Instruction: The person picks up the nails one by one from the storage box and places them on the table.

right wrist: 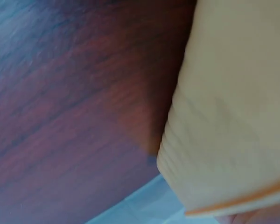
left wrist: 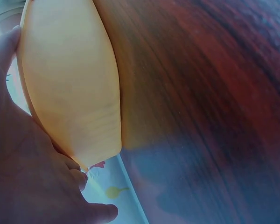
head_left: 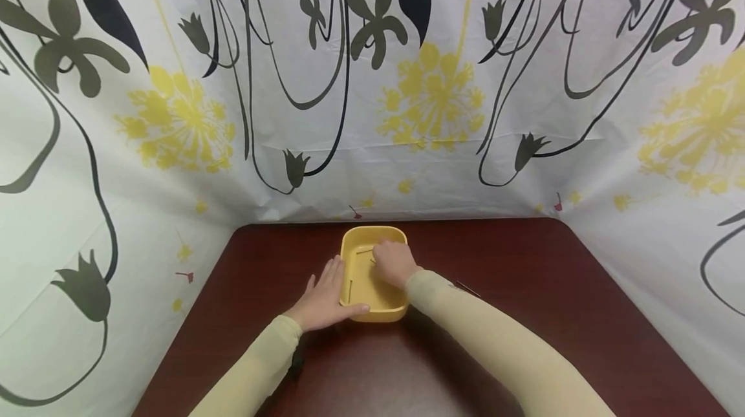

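A yellow rectangular tray (head_left: 372,300) sits on the dark table. My left hand (head_left: 326,295) lies along its left side, fingers straight and thumb over the near rim; the left wrist view shows this hand (left wrist: 32,158) against the tray's outer wall (left wrist: 74,84). Reaching over the right rim, my right hand (head_left: 396,263) is inside the tray with curled fingers. The end of a thin stick (head_left: 373,260) shows right at its fingertips. Other thin sticks lie near the far wall (head_left: 364,251) and left wall (head_left: 350,291). In the right wrist view the tray's wall (right wrist: 233,112) hides most of the hand.
Another thin stick (head_left: 467,289) lies on the table (head_left: 512,255), right of the tray and beside my right sleeve (head_left: 489,333). A small dark object (head_left: 295,364) shows by my left sleeve (head_left: 250,365). Patterned cloth (head_left: 361,113) surrounds the table's back and sides.
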The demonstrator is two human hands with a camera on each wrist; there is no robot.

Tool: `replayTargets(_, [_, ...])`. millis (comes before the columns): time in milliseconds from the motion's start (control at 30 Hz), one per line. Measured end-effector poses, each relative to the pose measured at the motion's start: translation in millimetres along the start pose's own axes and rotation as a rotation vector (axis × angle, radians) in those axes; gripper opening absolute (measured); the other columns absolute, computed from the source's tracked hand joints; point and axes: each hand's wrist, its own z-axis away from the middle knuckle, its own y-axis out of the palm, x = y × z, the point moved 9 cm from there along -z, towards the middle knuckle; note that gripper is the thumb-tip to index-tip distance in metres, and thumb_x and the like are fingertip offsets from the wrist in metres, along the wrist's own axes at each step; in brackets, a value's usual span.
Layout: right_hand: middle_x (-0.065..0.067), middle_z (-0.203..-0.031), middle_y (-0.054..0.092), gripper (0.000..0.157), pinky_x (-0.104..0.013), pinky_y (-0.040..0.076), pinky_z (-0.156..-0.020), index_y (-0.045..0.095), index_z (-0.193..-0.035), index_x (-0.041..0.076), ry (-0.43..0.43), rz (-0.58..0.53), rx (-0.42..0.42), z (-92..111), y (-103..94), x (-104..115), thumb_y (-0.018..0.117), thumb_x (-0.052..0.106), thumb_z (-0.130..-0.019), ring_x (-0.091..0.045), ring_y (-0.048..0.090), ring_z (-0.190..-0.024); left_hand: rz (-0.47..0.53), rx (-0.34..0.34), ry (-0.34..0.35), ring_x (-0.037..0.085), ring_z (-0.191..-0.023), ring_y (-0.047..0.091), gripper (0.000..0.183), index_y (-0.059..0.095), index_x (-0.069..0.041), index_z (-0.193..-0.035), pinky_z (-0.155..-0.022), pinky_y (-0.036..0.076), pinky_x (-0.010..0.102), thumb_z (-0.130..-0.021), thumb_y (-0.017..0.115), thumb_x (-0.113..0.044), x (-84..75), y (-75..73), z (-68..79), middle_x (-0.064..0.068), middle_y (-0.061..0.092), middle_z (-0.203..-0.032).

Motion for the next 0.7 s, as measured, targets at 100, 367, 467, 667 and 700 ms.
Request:
replayTargets(100, [-0.003,-0.089,0.055,0.020,-0.036,0.049,-0.057,0.064,-0.072,0.016,-0.029,0.016,-0.008,2,-9.2,3,0.072,0.021,-0.089,-0.018,0.053,-0.069,0.005,-0.002,-0.002,0.026,-0.154,0.000,0.121,-0.001,-0.011,-0.162,-0.113,0.016,0.067,-0.082,0.060,-0.078,0.8,-2.2,-0.1,0.011,0.000,-0.169])
replayTargets(367, [-0.002,-0.097,0.056,0.028,-0.048,0.052,-0.087,0.061,-0.063,0.020,-0.101,0.052,-0.028,9,-27.4,8,0.072,0.020,-0.089,-0.025,0.057,-0.094,0.012,0.017,-0.020,0.022,-0.154,-0.002,0.122,0.000,-0.010,-0.163,-0.115,0.014,0.065,-0.081,0.059,-0.080,4.6,0.3,-1.1,0.008,-0.003,-0.169])
replayTargets(467, [-0.006,-0.117,0.061,0.033,-0.060,0.035,-0.107,0.058,-0.058,0.023,-0.118,0.055,-0.038,12,-33.2,6,0.074,0.022,-0.087,-0.034,0.055,-0.118,0.012,0.017,-0.016,0.023,-0.154,-0.002,0.122,0.000,-0.010,-0.163,-0.115,0.014,0.065,-0.081,0.059,-0.080,3.8,1.0,-1.3,0.008,-0.003,-0.169])
replayTargets(667, [-0.010,-0.145,0.052,0.031,-0.066,0.018,-0.114,0.062,-0.061,0.025,-0.118,0.039,-0.054,20,-44.4,-1,0.076,0.029,-0.088,-0.039,0.033,-0.144,0.017,0.012,-0.012,0.025,-0.154,0.000,0.122,0.002,-0.008,-0.162,-0.114,0.014,0.067,-0.082,0.060,-0.078,1.9,0.3,-1.0,0.011,-0.001,-0.169])
replayTargets(700, [-0.010,-0.146,0.051,0.031,-0.066,0.018,-0.114,0.062,-0.061,0.025,-0.117,0.041,-0.059,21,-47.0,-2,0.076,0.030,-0.088,-0.039,0.031,-0.145,0.017,0.012,-0.013,0.025,-0.154,0.000,0.122,0.002,-0.008,-0.162,-0.114,0.014,0.067,-0.082,0.060,-0.078,1.9,0.5,-1.1,0.011,0.000,-0.169])
